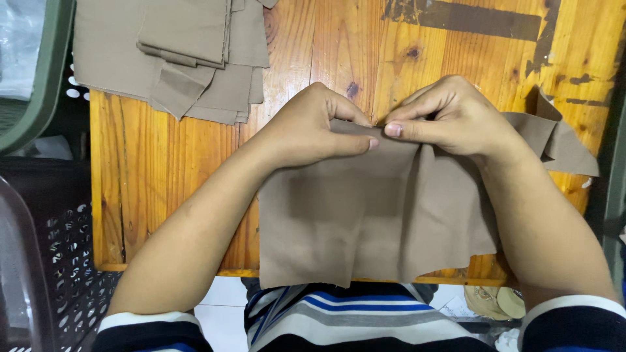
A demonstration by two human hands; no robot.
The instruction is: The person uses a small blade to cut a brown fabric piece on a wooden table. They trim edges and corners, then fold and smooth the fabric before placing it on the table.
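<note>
Taupe rectangular cloth piece (372, 215) pinched at twelve o'clock by both hands, left hand (313, 130) and right hand (450, 117); fingertips hidden behind fabric on the table (163, 182).

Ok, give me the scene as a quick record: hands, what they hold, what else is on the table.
left hand: pinches top edge of the tan cloth piece
right hand: pinches the same edge, fingers beside the left's
cloth piece: hangs over the near edge of the wooden table
stack of tan cloth pieces: far left of the table, untouched
black perforated basket: left of table
</note>
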